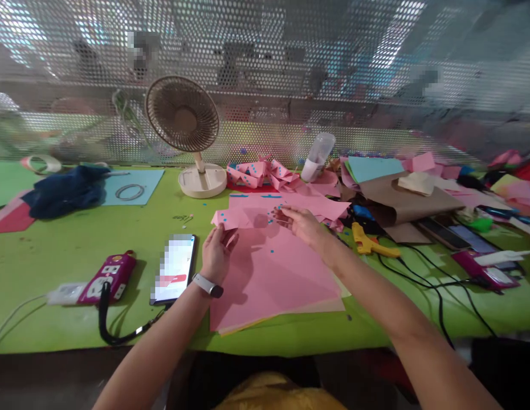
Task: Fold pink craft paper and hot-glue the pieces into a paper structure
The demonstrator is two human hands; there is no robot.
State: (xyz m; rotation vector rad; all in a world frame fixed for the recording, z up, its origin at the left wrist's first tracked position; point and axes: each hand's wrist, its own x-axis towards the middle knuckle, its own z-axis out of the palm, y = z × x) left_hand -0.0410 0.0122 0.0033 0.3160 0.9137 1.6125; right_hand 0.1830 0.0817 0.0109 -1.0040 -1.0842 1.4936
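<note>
- While a folded pink paper piece (237, 218) is being pinched at its near-left corner by the left hand (216, 253), its long axis is being kept running left to right across the table, with the pointed end aimed to the left.
- That piece is being held just above the far edge of a stack of pink sheets (273, 279), in the middle of the green table (77, 239).
- The right hand (301, 223) is being stretched out past the piece, fingers spread wide and loose, nothing being gripped; its fingertips are being rested on or just over a flat pink sheet (290, 206) dotted with blue.
- One watch (207, 285) is being worn on the left wrist.
- One phone (174, 267) is being left lying just left of the left hand, screen lit.
- One pink power strip (109, 277) is being seen further left, one desk fan (188, 128) behind, upright.
- One yellow glue gun (367, 242) is lying right of the right hand, nozzle pointing right.
- One heap of pink dotted folded pieces (260, 173) is being kept beside the fan's base; the exact count cannot be told.
</note>
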